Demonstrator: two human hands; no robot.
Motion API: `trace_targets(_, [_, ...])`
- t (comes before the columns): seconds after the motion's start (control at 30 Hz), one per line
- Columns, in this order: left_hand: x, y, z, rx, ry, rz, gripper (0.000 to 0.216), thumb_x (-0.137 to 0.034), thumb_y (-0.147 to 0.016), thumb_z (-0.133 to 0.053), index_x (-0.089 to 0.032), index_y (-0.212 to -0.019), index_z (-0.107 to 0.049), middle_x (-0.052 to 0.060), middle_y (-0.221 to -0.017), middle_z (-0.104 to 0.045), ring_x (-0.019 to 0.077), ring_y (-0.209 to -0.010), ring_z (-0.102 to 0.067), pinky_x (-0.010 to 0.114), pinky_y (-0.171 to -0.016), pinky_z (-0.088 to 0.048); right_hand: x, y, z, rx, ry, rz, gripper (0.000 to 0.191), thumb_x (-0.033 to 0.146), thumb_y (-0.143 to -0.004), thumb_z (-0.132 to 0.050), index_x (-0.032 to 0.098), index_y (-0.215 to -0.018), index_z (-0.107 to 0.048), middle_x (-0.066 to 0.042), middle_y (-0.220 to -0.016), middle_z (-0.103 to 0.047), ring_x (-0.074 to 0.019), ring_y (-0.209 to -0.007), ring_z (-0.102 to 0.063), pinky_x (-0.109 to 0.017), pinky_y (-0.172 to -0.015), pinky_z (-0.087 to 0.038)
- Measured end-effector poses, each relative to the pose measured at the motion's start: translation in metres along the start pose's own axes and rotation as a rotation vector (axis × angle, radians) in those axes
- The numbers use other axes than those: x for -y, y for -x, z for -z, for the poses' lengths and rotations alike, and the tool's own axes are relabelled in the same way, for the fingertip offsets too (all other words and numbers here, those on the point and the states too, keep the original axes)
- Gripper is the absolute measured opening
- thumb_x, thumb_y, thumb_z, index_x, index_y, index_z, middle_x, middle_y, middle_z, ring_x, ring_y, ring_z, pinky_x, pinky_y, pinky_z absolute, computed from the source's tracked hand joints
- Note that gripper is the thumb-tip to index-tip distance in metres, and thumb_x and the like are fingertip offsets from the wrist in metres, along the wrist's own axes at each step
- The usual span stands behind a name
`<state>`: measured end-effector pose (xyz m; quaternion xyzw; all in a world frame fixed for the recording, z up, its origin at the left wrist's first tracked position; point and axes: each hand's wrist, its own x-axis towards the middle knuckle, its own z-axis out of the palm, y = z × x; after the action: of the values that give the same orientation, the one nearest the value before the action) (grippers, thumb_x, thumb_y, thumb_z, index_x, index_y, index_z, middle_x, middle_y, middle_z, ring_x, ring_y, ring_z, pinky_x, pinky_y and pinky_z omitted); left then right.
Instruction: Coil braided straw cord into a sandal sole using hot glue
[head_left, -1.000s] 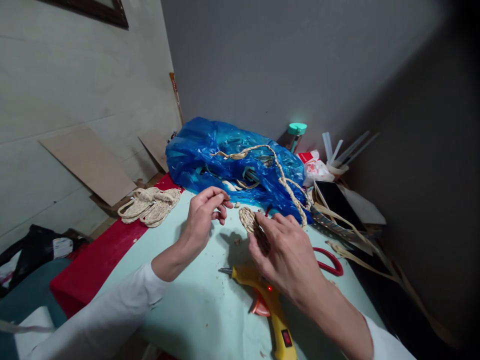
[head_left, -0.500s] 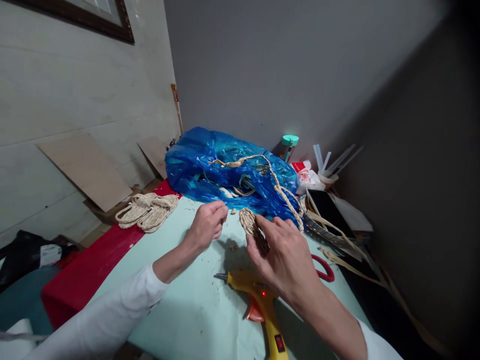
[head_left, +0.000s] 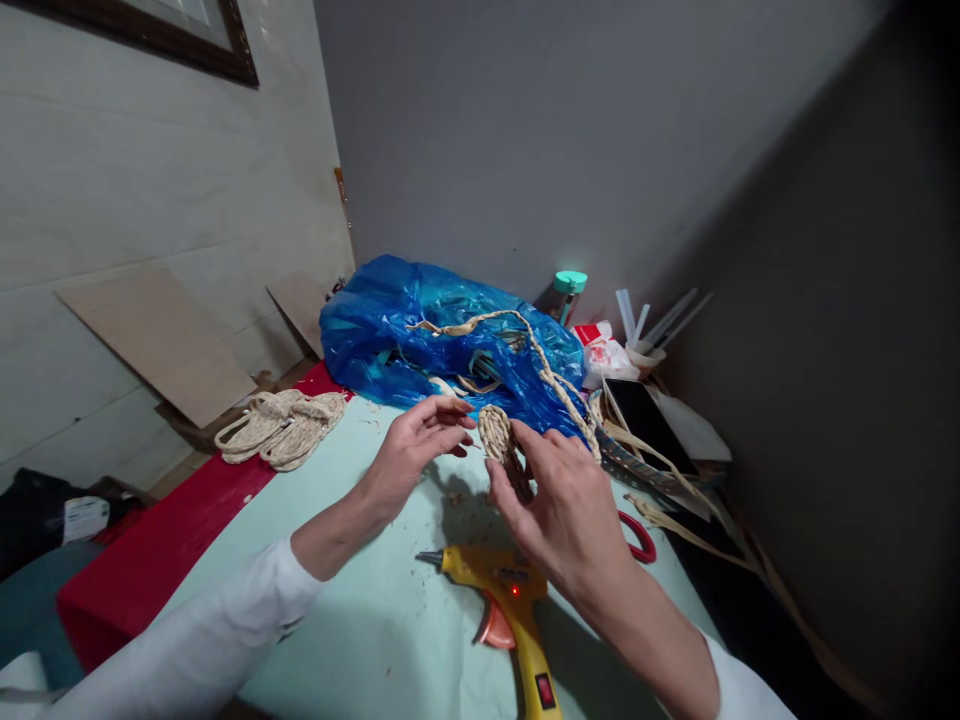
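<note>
A coiled piece of braided straw (head_left: 495,433) is pinched between the thumb and fingers of my right hand (head_left: 559,500), raised above the pale green table cover. Just left of it is my left hand (head_left: 420,445), fingers apart and slightly bent, with nothing seen in them. A small gap separates its fingertips from the coil. Below both hands lies a yellow glue gun (head_left: 495,575) with its red light lit and its nozzle facing left. Part of the coil is hidden behind my right fingers.
A blue plastic bag (head_left: 420,290) with a straw braid (head_left: 536,345) across it lies behind. Coiled braids (head_left: 289,425) sit at the left. Red scissors handles (head_left: 641,540), a phone (head_left: 649,420) and a cup of glue sticks (head_left: 645,355) are on the right.
My left hand has opened its closed fingers and moved nearer the coil. My right hand keeps its hold. The whole view has shifted slightly.
</note>
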<state>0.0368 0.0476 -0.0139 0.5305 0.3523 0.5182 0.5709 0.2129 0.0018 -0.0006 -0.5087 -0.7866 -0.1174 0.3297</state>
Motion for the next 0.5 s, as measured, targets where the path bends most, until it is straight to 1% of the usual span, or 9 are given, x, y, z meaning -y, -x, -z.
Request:
trace_targets(0.07, [0.000,0.005,-0.006,0.038,0.040,0.013,0.028,-0.035,-0.084,-0.070,-0.018,-0.106,-0.068,0.007,-0.103,-0.070,0.0199,-0.094,-0.065,0.031,-0.084,-0.052,0.002,0.001,-0.002,0.005,-0.010,0.018,0.036,0.032,-0.097,-0.049,0.006,-0.118,-0.063,-0.009,-0.083,-0.063,-0.0227,-0.074,-0.052,-0.034,-0.070,-0.038])
trace_targets(0.13, [-0.001,0.010,-0.010,0.045,0.057,0.020,0.023,-0.033,-0.082,-0.073,-0.017,-0.099,-0.070,0.005,-0.098,-0.070,0.0184,-0.094,-0.064,0.028,-0.086,-0.050,0.004,0.002,-0.003,0.014,-0.023,0.050,0.037,0.032,-0.099,-0.048,0.005,-0.121,-0.061,-0.009,-0.085,-0.064,-0.0231,-0.076,-0.053,-0.034,-0.069,-0.039])
trace_targets(0.2, [-0.002,0.012,-0.012,0.024,0.061,0.032,0.016,-0.028,-0.081,-0.075,-0.017,-0.092,-0.071,0.003,-0.094,-0.070,0.0157,-0.091,-0.062,0.025,-0.086,-0.047,0.004,0.001,0.000,0.020,-0.033,0.091,0.035,0.032,-0.100,-0.048,0.005,-0.119,-0.061,-0.009,-0.083,-0.064,-0.0229,-0.075,-0.052,-0.034,-0.068,-0.040])
trace_targets(0.33, [-0.004,0.012,-0.008,-0.007,0.068,0.075,0.010,-0.026,-0.083,-0.073,-0.017,-0.087,-0.071,0.001,-0.088,-0.067,0.0127,-0.083,-0.059,0.023,-0.080,-0.046,-0.005,-0.006,0.014,0.039,-0.029,0.164,0.030,0.028,-0.102,-0.047,0.007,-0.116,-0.064,-0.008,-0.081,-0.065,-0.0221,-0.075,-0.053,-0.035,-0.069,-0.039])
trace_targets(0.43, [-0.004,0.013,-0.005,0.012,0.072,0.116,0.011,-0.027,-0.083,-0.072,-0.017,-0.087,-0.071,0.001,-0.086,-0.066,0.0121,-0.079,-0.057,0.023,-0.077,-0.045,-0.015,-0.012,0.028,0.087,-0.037,0.210,0.021,0.018,-0.101,-0.048,0.012,-0.113,-0.065,-0.006,-0.083,-0.066,-0.0190,-0.073,-0.052,-0.034,-0.069,-0.039])
trace_targets(0.5, [-0.006,0.014,-0.005,0.036,0.061,0.138,0.011,-0.028,-0.084,-0.072,-0.017,-0.087,-0.071,0.001,-0.085,-0.065,0.0125,-0.078,-0.057,0.023,-0.076,-0.045,-0.021,-0.016,0.036,0.096,-0.029,0.241,0.018,0.015,-0.100,-0.049,0.015,-0.107,-0.066,-0.005,-0.086,-0.067,-0.0183,-0.075,-0.053,-0.034,-0.072,-0.039])
